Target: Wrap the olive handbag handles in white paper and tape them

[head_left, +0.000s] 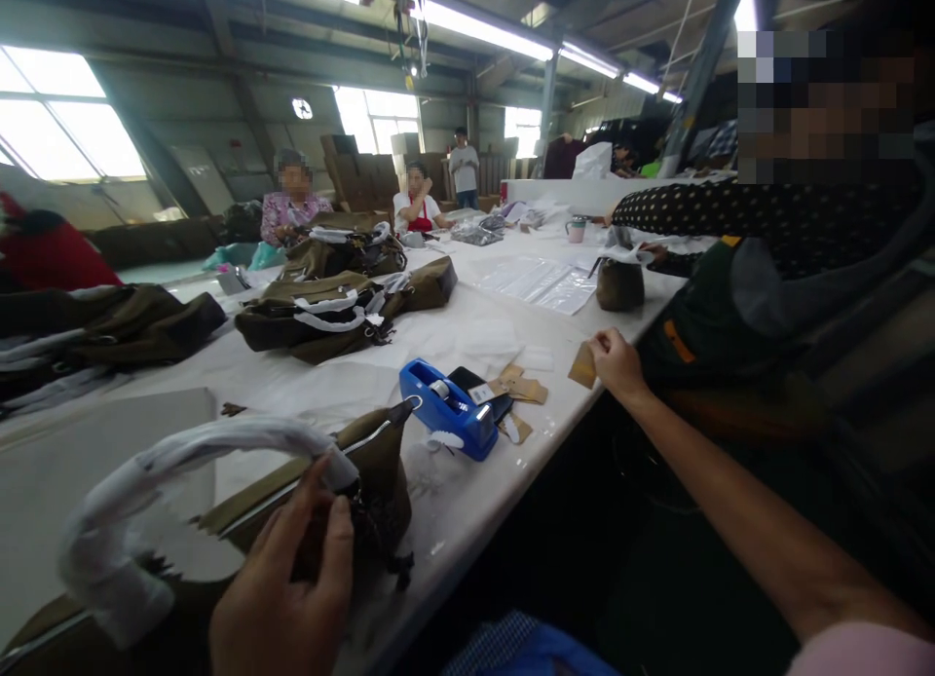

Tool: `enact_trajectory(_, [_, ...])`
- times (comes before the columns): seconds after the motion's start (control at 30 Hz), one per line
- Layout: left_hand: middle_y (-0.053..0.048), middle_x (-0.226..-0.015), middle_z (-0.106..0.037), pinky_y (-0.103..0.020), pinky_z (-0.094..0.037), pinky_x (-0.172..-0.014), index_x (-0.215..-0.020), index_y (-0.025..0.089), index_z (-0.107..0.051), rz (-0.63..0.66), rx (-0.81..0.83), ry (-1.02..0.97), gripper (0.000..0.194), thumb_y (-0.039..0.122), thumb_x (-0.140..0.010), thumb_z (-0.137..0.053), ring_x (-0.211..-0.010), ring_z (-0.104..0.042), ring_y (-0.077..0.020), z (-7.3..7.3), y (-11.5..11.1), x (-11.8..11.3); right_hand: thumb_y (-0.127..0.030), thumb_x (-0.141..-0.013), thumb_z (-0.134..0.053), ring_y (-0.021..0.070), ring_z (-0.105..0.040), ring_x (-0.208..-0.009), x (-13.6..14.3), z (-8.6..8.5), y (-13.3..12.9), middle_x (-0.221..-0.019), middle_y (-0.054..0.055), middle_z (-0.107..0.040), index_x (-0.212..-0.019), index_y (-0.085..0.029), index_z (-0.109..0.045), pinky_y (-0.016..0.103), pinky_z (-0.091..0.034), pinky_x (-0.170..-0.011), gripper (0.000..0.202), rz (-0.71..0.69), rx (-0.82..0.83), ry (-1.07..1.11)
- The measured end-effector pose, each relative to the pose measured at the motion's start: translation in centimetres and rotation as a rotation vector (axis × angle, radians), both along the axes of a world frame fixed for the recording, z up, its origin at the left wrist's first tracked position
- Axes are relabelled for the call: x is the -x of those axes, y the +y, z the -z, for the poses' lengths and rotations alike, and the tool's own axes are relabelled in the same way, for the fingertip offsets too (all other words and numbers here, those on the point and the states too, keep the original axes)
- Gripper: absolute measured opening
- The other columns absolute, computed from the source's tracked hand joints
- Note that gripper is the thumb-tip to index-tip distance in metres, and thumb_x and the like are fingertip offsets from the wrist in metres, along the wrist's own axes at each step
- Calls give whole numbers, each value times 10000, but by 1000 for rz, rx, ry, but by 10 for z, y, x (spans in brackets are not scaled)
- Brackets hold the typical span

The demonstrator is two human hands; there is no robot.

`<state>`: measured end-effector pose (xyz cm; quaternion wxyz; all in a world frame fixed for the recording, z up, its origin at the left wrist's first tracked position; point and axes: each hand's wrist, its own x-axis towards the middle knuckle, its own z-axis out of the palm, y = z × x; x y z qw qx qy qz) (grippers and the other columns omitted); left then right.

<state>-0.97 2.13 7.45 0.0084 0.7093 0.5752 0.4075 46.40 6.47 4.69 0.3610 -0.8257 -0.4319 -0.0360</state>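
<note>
My left hand (292,569) is at the near end of an olive-green handbag (376,462), its fingers closed at the base of the handle (211,447), which is wrapped in white paper. The bag's silver zipper runs along its top, and dark tassels hang near my fingertips. At the table's right edge, my right hand (617,362) pinches a brown cardboard tag (582,366). Between my hands stands a blue tape dispenser (457,413). More brown tags (524,388) and a dark flat piece (474,382) lie just beyond it.
Several other olive bags (314,316) with wrapped handles lie farther back on the white table (504,481). Clear plastic bags (537,279) are spread past the tags. On the right, a co-worker in a dotted sleeve (679,208) handles a small olive pouch (619,286). Other people sit across the table.
</note>
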Motion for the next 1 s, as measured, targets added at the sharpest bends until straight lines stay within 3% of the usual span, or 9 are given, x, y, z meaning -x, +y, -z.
enact_trajectory(0.1, [-8,-979,-803,-266,-605,-701,-1384,295,-610,196,137,-194,496,478,-924,-625,-759,-768,-193,-4,-3,-9,-294,-924,-493,235,-660,-883,37,-24,-26,-965,100,-726,-1001,-174,-619,316,-487,-795,191,-221,9,25])
enact_trajectory(0.23, [-85,-1457,-605,-217,-596,-648,-1401,317,-590,558,167,-283,456,362,-949,-631,-732,-725,-120,-16,-16,-33,-283,-935,-551,162,-617,-775,123,-54,-72,-841,8,-688,-925,-199,-652,246,-462,-721,132,-899,206,96])
enact_trajectory(0.33, [-92,-1545,-512,-224,-596,-692,-1439,346,-555,783,242,-181,491,309,-955,-624,-774,-708,-120,-18,-26,-45,-204,-929,-562,129,-588,-746,175,-70,-98,-819,-7,-656,-914,-192,-639,222,-438,-698,79,-1190,283,186])
enact_trajectory(0.5, [-48,-1063,-777,-256,-567,-853,-1213,307,-738,802,421,-156,274,300,-985,-586,-947,-721,-181,-7,-36,-27,-210,-940,-562,113,-536,-687,204,-68,-111,-778,-20,-611,-912,-195,-625,214,-408,-644,71,-1225,271,251])
enact_trajectory(0.57, [-46,-1060,-774,-243,-560,-810,-1248,308,-720,735,472,-252,294,316,-976,-610,-885,-712,-164,-3,-43,-14,-231,-947,-561,116,-534,-677,210,-59,-112,-776,-18,-614,-915,-199,-623,218,-401,-624,76,-1243,289,261])
enact_trajectory(0.7, [-68,-1277,-714,-208,-539,-656,-1422,336,-586,648,573,-516,582,354,-868,-763,-717,-645,-111,2,-67,-4,-210,-933,-570,127,-563,-684,233,-40,-115,-765,-12,-639,-890,-200,-628,229,-404,-637,73,-1306,316,275])
enact_trajectory(0.83, [-77,-994,-767,-192,-519,-558,-1092,237,-792,598,586,-738,237,367,-914,-703,-633,-629,-108,9,-87,-5,-193,-936,-552,138,-618,-726,255,-26,-118,-801,-1,-684,-895,-200,-648,232,-424,-671,105,-1386,327,344])
enact_trajectory(0.9, [-68,-847,-751,-191,-526,-539,-942,196,-808,528,565,-885,220,368,-937,-672,-617,-646,-117,14,-93,0,-226,-951,-551,140,-624,-728,260,-21,-118,-806,-2,-688,-908,-204,-653,236,-427,-674,112,-1396,336,337])
enact_trajectory(1.0, [-58,-804,-750,-218,-580,-600,-951,181,-794,404,509,-1092,220,381,-915,-709,-668,-701,-146,20,-99,15,-256,-958,-553,147,-616,-695,263,-12,-116,-769,0,-680,-872,-205,-642,245,-427,-647,133,-1367,369,268])
